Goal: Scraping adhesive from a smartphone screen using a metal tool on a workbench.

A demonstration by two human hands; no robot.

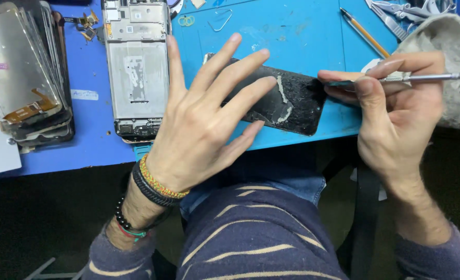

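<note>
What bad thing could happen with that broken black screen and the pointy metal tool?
The black screen is cracked, so the left hand pressing flat on it might get cut. The metal tool, pinched in the right hand at the screen's edge, could slip toward those fingers. The screen lies near the blue mat's edge and might slide off.

The left hand (199,129) is laid flat, palm down, with the fingers spread wide and stretched forward and to the right; the thumb is splayed out to the left. Its wrist is bent slightly, and the forearm is brought up from the lower left. The right hand (396,114) is turned on its side, with the fingers curled inward and the thumb pressed against the forefinger in a pinch. Its forearm is angled in from the lower right
</note>
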